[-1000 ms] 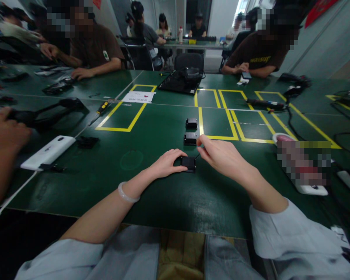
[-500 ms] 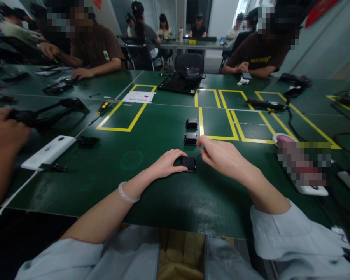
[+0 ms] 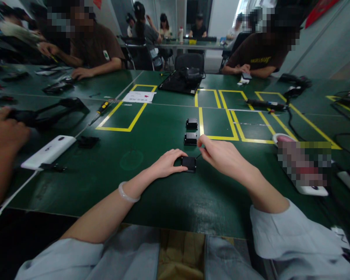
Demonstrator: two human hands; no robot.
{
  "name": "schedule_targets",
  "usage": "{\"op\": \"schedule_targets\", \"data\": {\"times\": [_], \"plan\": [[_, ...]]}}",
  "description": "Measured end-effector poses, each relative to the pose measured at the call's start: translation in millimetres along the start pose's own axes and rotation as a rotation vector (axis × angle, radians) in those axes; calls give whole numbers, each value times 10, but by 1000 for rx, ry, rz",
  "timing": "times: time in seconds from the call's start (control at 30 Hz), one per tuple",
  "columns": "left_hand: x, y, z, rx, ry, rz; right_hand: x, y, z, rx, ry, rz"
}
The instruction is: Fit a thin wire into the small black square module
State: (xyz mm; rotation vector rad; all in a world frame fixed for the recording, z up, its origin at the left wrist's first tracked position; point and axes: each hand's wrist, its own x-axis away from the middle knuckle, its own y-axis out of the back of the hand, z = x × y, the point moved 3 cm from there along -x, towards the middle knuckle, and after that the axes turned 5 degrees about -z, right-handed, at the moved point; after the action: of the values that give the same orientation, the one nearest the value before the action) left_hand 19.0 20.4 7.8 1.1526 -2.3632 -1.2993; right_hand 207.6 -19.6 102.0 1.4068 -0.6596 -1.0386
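My left hand (image 3: pixel 169 163) grips a small black block-shaped part (image 3: pixel 188 163) by its left side, thumb at the near edge and fingers at the far edge. The part lies flat on the green table. Just to its right, my right hand (image 3: pixel 217 154) is closed in a pinch on a thin dark rod (image 3: pixel 198 156), whose tip reaches the part's right edge. The rod's other end is hidden in my fingers, so its kind does not show. Beyond my hands stand two similar black parts (image 3: pixel 190 139), one behind the other.
A white phone (image 3: pixel 48 152), a yellow-black screwdriver (image 3: pixel 103 107) and a co-worker's hand (image 3: pixel 7 132) are on the left. Yellow tape outlines (image 3: pixel 220 137) mark the table. A phone in a white case (image 3: pixel 315 189) lies right, near black cables. Other people sit opposite.
My right hand shifts very slightly, with the rod still at the part's right edge. My left hand and the black parts stay in place.
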Motion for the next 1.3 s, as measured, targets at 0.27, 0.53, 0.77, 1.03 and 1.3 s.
{"op": "schedule_targets", "data": {"times": [0.27,0.53,0.77,1.03,1.3], "plan": [[4,1,2,-20,-5,1,25,36,26,-41,14,-26],[4,-3,3,-15,-8,3,-7,-11,-8,50,-22,1],[3,-2,-3,-19,-13,0,12,5,0,-6,27,-32],[6,-6,13,-12,-12,-6,-14,16,1,120,-40,22],[7,-6,7,-15,-14,-5,4,11,12,61,-4,-9]]}}
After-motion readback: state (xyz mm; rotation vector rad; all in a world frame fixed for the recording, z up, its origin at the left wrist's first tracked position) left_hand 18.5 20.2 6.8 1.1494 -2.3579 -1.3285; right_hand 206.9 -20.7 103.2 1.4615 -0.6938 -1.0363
